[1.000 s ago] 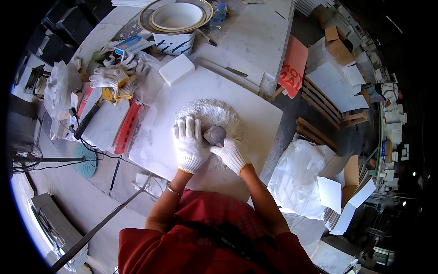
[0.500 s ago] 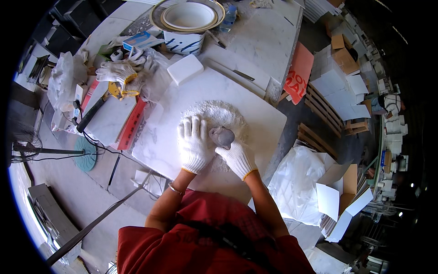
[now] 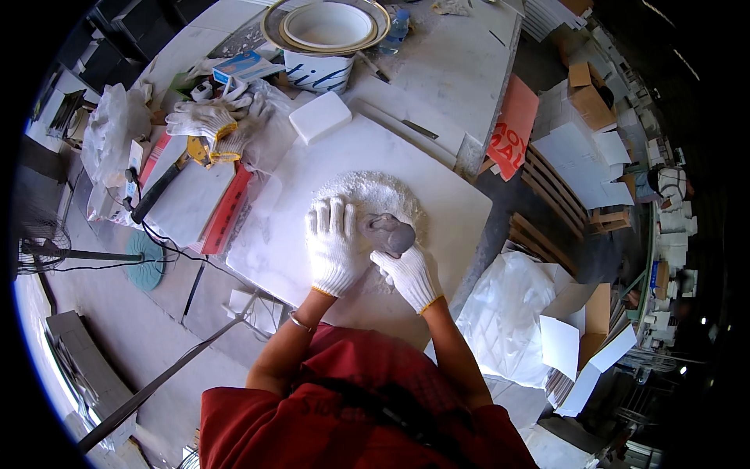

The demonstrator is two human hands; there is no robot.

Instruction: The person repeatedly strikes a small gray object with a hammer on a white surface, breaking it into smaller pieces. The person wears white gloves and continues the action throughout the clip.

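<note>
- Head view: white slab (image 3: 449,184), bare toward its right edge
- Bucket (image 3: 316,72) beyond its far edge
- Powder (image 3: 363,184) mid-slab
- Loose gloves (image 3: 201,119) crowding the left
- Left hand (image 3: 333,244) flat, fingers nearly together
- Right hand (image 3: 408,275) clamped on grey lump (image 3: 393,234) over the powder

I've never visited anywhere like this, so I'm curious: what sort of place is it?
It looks like a workshop, perhaps for stonework: pale powder lies on a white slab, loose knitted gloves lie in the clutter to its left, and an open cardboard box stands to its right.
</note>
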